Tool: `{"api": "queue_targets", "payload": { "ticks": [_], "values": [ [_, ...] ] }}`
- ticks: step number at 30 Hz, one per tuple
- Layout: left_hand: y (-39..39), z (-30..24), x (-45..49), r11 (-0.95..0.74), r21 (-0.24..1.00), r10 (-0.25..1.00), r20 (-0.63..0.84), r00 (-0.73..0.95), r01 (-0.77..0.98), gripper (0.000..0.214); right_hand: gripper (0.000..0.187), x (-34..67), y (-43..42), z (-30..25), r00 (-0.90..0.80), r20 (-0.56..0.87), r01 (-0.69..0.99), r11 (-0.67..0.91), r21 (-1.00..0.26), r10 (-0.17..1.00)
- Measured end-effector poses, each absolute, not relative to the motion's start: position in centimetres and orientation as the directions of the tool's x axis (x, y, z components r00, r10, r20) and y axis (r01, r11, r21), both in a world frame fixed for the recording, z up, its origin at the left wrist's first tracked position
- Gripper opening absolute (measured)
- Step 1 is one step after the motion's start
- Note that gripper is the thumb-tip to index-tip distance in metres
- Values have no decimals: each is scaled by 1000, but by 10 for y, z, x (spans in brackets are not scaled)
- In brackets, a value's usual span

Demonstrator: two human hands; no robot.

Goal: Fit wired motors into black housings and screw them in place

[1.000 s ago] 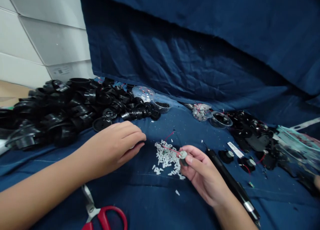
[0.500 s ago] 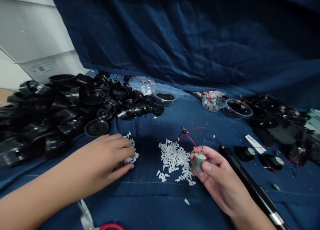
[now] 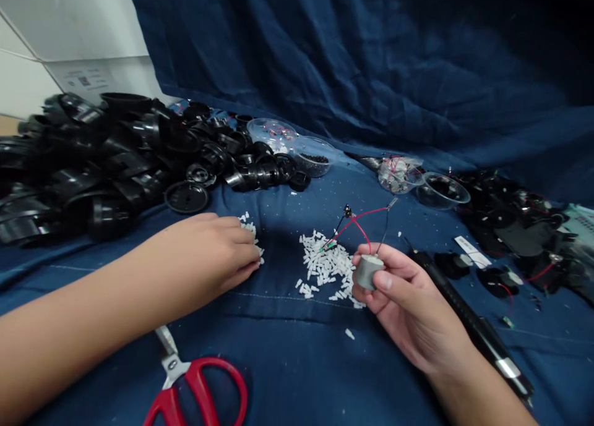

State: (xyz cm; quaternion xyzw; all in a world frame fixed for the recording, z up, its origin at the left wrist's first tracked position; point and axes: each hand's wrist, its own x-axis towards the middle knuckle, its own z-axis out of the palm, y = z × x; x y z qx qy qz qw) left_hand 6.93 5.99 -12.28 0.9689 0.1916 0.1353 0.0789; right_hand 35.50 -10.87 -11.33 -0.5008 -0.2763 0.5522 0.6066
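Above the dark blue cloth, the right hand pinches one grey cylinder between thumb and fingers, red and dark wires rising from it. The left hand, fingers curled, partly covers one of two heaps of small white plastic pieces; whether it grips any is hidden. Nearer lies one pair of red-handled scissors; farther, four clear plastic bowls.

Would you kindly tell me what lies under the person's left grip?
Small white pieces on the blue cloth show just beyond the left grip. Whatever lies directly beneath it is covered, so I cannot tell whether more pieces are there.
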Motion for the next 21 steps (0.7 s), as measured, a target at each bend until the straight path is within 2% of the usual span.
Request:
{"api": "queue_targets", "payload": {
  "ticks": [3, 4, 6, 9, 12, 16, 21],
  "values": [
    [61, -119, 71, -945, 73, 328, 177, 928, 320, 28, 44, 354, -107, -114, 229, -220, -415, -109, -903, 948],
    [60, -117, 72, -948, 71, 320, 199, 926, 312, 27, 44, 354, -106, -114, 229, -220, -422, -107, -900, 948],
    [53, -114, 77, -952, 116, 304, 280, 911, 282, 22, 43, 354, -106, -114, 224, -213, -424, -102, -900, 951],
    [34, -111, 86, -938, 273, 310, 381, 871, 215, 19, 38, 350, -111, -113, 163, -183, -400, -104, -910, 970],
    [11, -112, 93, -903, 404, 319, 409, 855, 144, 19, 35, 343, -118, -113, 49, -212, -384, -178, -906, 976],
    [-2, -125, 94, -900, 419, 280, 340, 898, 122, 17, 41, 332, -125, -114, -61, -314, -332, -316, -889, 947],
    [1, -138, 92, -916, 370, 271, 283, 920, 156, 15, 37, 322, -126, -115, -4, -415, -193, -408, -892, 910]
  ]
}}
